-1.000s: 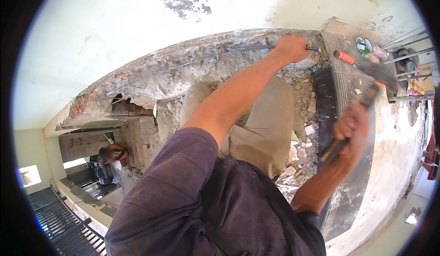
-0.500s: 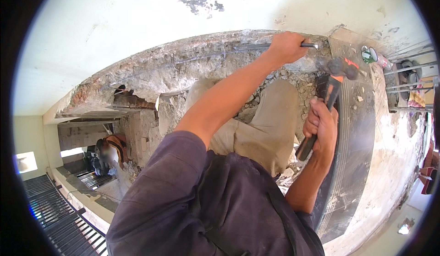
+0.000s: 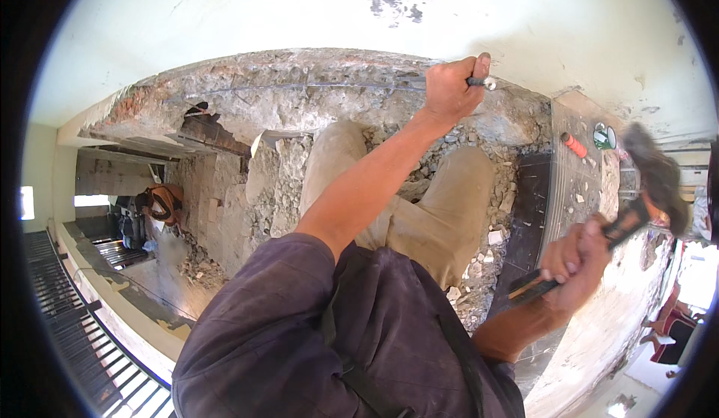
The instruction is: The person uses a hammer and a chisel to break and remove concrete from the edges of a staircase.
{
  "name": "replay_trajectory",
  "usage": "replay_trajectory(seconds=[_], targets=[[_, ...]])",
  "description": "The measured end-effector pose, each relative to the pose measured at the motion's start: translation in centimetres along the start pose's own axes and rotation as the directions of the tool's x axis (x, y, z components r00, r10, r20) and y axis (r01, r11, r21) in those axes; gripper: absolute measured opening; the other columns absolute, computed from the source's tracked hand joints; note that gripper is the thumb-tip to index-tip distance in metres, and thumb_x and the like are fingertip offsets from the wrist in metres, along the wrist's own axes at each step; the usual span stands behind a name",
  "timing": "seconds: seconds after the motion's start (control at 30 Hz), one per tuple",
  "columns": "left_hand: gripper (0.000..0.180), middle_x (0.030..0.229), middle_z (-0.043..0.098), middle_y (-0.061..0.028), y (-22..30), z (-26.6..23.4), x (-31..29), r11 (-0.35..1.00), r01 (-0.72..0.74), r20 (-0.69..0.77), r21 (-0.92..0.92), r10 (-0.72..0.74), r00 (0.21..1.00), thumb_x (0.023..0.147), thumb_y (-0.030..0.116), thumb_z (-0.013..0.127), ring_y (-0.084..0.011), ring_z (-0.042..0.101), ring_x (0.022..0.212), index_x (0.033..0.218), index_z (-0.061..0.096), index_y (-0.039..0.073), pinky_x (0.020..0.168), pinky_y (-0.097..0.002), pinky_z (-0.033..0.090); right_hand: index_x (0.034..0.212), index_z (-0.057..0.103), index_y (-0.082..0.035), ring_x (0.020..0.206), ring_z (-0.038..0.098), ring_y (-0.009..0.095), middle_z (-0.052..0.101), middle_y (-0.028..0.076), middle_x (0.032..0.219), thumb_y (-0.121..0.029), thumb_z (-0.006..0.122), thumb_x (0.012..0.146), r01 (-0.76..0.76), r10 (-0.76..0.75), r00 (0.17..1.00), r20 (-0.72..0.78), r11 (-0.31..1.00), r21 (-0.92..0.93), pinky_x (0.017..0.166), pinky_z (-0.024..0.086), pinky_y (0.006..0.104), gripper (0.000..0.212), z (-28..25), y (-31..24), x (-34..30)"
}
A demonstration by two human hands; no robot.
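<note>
My left hand [image 3: 453,88] is wrapped round a metal chisel, held against the rough broken edge of masonry [image 3: 299,88] at the foot of the white wall. The chisel's struck end [image 3: 489,83] sticks out to the right of the fist. Out to the right, my right hand [image 3: 575,259] grips a hammer [image 3: 625,223] by its black and orange handle. The dark hammer head is smeared by motion and well apart from the chisel. Between and around my knees lies broken rubble [image 3: 431,163].
An orange spool [image 3: 574,145] and a green and white cup [image 3: 604,136] stand on the ledge at right. A dark slab [image 3: 524,216] runs beside my right leg. Another person [image 3: 161,204] bends over at the far left, near a black metal grille [image 3: 75,320].
My right hand has swung the hammer out to the right, away from the chisel. The left hand still holds the chisel; the view has shifted slightly, and the spool now shows fully.
</note>
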State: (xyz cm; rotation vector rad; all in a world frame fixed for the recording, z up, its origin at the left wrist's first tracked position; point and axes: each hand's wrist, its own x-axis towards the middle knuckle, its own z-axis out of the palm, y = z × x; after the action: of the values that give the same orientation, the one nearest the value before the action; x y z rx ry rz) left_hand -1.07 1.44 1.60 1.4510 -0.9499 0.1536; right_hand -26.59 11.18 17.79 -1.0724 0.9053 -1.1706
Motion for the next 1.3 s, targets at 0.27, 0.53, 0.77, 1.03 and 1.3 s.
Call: replay_trajectory(seconds=[0.27,0.53,0.77,1.03,1.3], targets=[[0.048,0.048,0.050,-0.0132,0.6,-0.6,1.4,0.992,0.109,-0.040,0.061,-0.107,0.993,0.101,0.032,0.059,-0.0320,0.049,0.042,0.061,0.058,0.006,0.046,-0.0427,0.041,0.080,0.049,-0.002,0.040,0.031,0.007,0.035,-0.003,0.056,-0.018,0.058,0.098,0.487,-0.483,0.873,0.066,0.857,-0.169,0.037,0.029,0.0271,0.025,4.1,6.0,3.9],[0.050,0.048,0.049,-0.0139,-1.2,-2.3,0.0,0.986,0.159,0.042,0.048,-0.161,0.986,0.100,0.031,0.059,-0.0311,0.048,0.042,0.058,0.058,0.005,0.048,-0.0441,0.041,0.083,0.051,-0.008,0.041,0.037,0.007,0.040,-0.004,0.057,-0.019,0.070,0.089,-0.236,0.280,0.959,0.041,0.870,-0.432,0.037,0.031,0.0258,0.023,7.8,3.5,0.8],[0.053,0.045,0.047,-0.0134,0.2,-2.3,2.9,0.957,0.290,0.137,0.015,-0.289,0.947,0.102,0.035,0.054,-0.0312,0.046,0.041,0.059,0.058,0.004,0.051,-0.0449,0.042,0.057,0.036,-0.017,0.043,0.029,0.010,0.022,-0.003,0.047,-0.030,0.044,0.102,0.550,-0.553,0.817,0.164,0.833,0.062,0.043,0.026,0.0292,0.048,8.2,-5.7,2.1],[0.051,0.047,0.050,-0.0155,-0.9,-1.0,1.6,0.972,0.218,0.089,0.081,-0.225,0.970,0.101,0.036,0.054,-0.0333,0.050,0.043,0.060,0.059,0.005,0.052,-0.0456,0.044,0.097,0.056,-0.003,0.042,0.038,0.005,0.044,-0.004,0.059,-0.015,0.070,0.089,-0.211,0.295,0.951,0.093,0.840,-0.500,0.038,0.030,0.0237,0.020,8.8,4.1,0.6],[0.050,0.047,0.050,-0.0141,0.2,-1.7,2.4,0.959,0.276,0.154,0.057,-0.282,0.947,0.100,0.036,0.056,-0.0322,0.048,0.043,0.061,0.061,0.005,0.051,-0.0445,0.044,0.084,0.061,0.001,0.051,0.044,0.011,0.047,0.004,0.062,-0.018,0.047,0.097,0.759,-0.718,0.578,0.389,0.647,0.066,0.055,0.042,0.0240,0.027,4.4,-11.3,2.4]])
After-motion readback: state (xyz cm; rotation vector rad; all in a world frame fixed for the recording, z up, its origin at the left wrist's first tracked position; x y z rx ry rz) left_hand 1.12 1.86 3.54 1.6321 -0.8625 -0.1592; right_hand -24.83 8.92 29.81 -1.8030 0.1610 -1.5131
